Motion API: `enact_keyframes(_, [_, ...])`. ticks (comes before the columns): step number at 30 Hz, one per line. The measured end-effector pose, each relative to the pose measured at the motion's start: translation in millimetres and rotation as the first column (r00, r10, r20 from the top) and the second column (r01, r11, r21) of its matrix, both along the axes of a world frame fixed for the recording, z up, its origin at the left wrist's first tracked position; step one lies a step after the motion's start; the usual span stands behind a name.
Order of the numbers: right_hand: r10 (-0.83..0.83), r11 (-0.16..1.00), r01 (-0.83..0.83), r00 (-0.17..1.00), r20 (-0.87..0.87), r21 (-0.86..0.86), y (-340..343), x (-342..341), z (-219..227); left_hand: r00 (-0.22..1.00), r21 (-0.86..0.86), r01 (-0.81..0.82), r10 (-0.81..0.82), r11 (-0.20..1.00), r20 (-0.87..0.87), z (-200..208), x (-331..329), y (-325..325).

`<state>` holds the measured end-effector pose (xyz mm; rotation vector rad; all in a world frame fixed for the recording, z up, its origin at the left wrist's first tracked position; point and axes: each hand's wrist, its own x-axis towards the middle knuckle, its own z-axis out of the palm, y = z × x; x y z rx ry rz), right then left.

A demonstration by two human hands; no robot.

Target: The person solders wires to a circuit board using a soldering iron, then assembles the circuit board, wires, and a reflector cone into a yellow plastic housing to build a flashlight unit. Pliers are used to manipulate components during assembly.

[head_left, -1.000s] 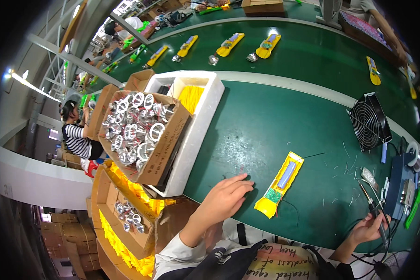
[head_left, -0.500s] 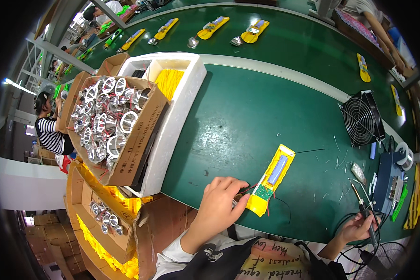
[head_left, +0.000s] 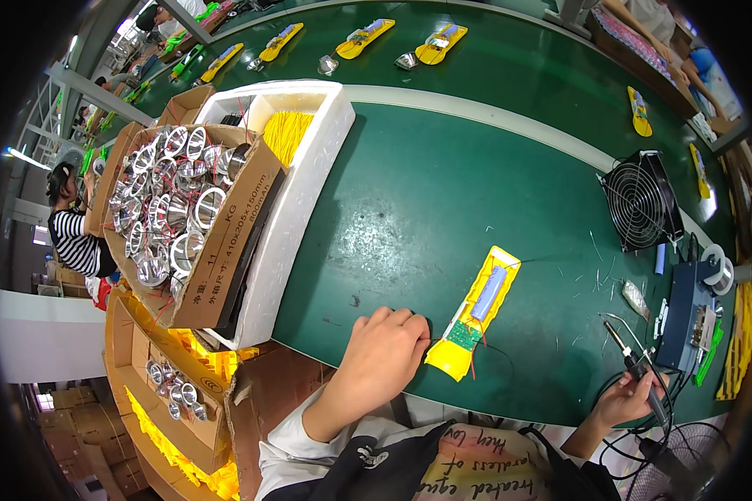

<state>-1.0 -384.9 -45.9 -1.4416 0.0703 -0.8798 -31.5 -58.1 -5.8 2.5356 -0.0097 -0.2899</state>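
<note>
A yellow plastic flashlight housing half [head_left: 449, 361] lies tilted on the green bench. It holds a lavender cylindrical battery cell [head_left: 488, 294] and a small green circuit board [head_left: 464, 335], with thin red and black wires sticking out. Just left of the board is my left hand [head_left: 382, 351], back turned up and fingers curled together; whatever they pinch is hidden. At the bench's right front edge, my right hand [head_left: 625, 399] grips a soldering iron [head_left: 635, 364] by its handle, the tip pointing up and away from the housing.
At left, a cardboard box of silver reflector cups [head_left: 175, 200] leans on a white foam box [head_left: 309, 209] with yellow wires [head_left: 287, 138]. A black fan [head_left: 641, 204], blue soldering station [head_left: 683, 317] and solder spool [head_left: 717, 271] stand right. Yellow housings [head_left: 441, 44] lie on the far green belt.
My left hand's fingers have curled in and its thumb has gone out of sight. The soldering iron stays in my right hand. The whole view has shifted slightly.
</note>
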Motion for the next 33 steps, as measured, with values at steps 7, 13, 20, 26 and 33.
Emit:
enact_keyframes(7, [-0.048,0.999,0.047,0.997,-0.055,-0.005,11,-3,5,0.961,-0.228,-0.190,0.228,0.955,0.154,-10,-12,-4])
enact_keyframes(13, [0.049,0.998,-0.052,0.995,-0.083,-0.030,25,-3,9,0.881,-0.357,-0.241,0.358,0.903,0.310,-23,-18,-17])
enact_keyframes(20, [0.153,0.988,-0.154,0.987,-0.045,-0.012,39,-7,15,0.823,-0.459,-0.178,0.388,0.870,0.415,-42,-27,-28])
enact_keyframes(26, [0.120,0.992,-0.124,0.990,-0.073,-0.039,47,-9,14,0.758,-0.551,-0.254,0.518,0.795,0.397,-45,-30,-41])
enact_keyframes(33, [0.147,0.976,-0.158,0.986,-0.081,-0.151,43,-10,10,0.751,-0.431,-0.237,0.445,0.871,0.488,-43,-30,-40])
